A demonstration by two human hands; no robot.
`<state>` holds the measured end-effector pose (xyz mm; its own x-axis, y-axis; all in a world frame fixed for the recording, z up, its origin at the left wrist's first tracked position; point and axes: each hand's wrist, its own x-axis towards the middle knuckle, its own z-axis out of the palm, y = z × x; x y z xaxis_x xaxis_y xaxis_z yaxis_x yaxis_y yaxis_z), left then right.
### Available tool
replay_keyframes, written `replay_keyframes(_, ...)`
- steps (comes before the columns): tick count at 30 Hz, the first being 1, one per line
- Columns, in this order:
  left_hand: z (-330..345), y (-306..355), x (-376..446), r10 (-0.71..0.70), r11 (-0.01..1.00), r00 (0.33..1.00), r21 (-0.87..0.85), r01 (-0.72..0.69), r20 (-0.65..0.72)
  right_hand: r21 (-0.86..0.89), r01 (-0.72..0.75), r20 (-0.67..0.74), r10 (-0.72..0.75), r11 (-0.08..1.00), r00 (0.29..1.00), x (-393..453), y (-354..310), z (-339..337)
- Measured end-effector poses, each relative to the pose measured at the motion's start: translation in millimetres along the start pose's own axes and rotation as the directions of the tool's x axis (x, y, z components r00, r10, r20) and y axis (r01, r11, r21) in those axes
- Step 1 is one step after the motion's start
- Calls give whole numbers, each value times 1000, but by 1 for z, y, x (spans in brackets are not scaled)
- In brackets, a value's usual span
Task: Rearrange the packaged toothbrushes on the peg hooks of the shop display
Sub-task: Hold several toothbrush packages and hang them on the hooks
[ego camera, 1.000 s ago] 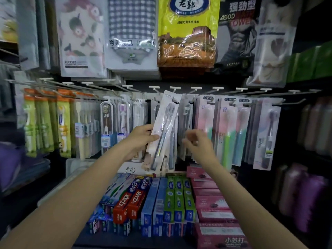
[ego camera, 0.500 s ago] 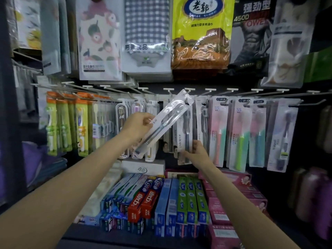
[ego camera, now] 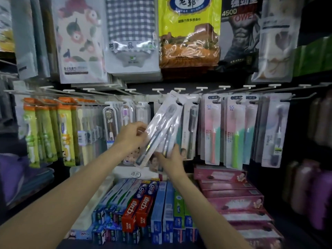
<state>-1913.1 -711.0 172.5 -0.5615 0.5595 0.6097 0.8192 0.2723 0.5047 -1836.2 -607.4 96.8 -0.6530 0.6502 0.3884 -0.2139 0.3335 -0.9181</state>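
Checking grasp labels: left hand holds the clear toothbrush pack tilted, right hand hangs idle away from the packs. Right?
Not quite. In the head view the left hand does hold the clear toothbrush pack tilted, but the right hand is not idle: it is up at the lower ends of the packs, touching them.

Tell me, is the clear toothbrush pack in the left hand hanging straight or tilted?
Tilted: the toothbrush pack leans top-right, held by the left hand.

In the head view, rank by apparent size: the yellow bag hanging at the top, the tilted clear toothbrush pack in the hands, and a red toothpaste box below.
1. Yellow bag, clearly largest.
2. Tilted clear toothbrush pack, gripped by left hand and right hand.
3. Red toothpaste box, smallest, though seen foreshortened.
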Motion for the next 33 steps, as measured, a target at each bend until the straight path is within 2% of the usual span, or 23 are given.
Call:
replay_keyframes(3,9,-3,6,-61,998,996,-24,62,72,55,101,-32,-99,993,995,-5,-1,26)
replay_keyframes(7,9,-2,13,-79,995,995,-60,82,52,160,164,-42,-160,973,986,-5,4,36)
replay_keyframes(11,10,-4,16,-113,991,990,-58,119,89,315,30,101,-65,949,993,-10,9,28)
replay_keyframes(13,14,-4,16,-132,988,985,-67,140,108,340,37,107,-78,940,991,-9,9,26)
replay_keyframes(17,24,3,14,-100,965,974,-221,144,201,225,120,48,-134,967,990,-5,9,33)
replay_keyframes(19,29,7,12,-28,995,971,-87,50,238,119,127,92,-138,985,986,-5,12,34)
replay_keyframes(21,34,5,14,12,997,987,72,-24,158,25,124,155,-127,992,980,-4,15,27)
replay_keyframes(23,36,4,15,-3,996,997,91,-4,72,-22,142,221,-134,990,966,-1,15,15)
replay_keyframes(25,37,5,14,-15,994,999,113,10,49,-47,150,247,-134,988,960,3,19,2)
replay_keyframes(27,36,6,13,-4,990,1000,142,-1,30,-58,165,196,-151,985,969,7,24,-10)
replay_keyframes(29,33,6,13,3,990,1000,143,-3,-2,-56,158,87,-153,986,984,13,30,-24)
replay_keyframes(33,29,6,15,0,989,999,147,-7,49,28,53,-105,-50,998,993,27,27,-48)
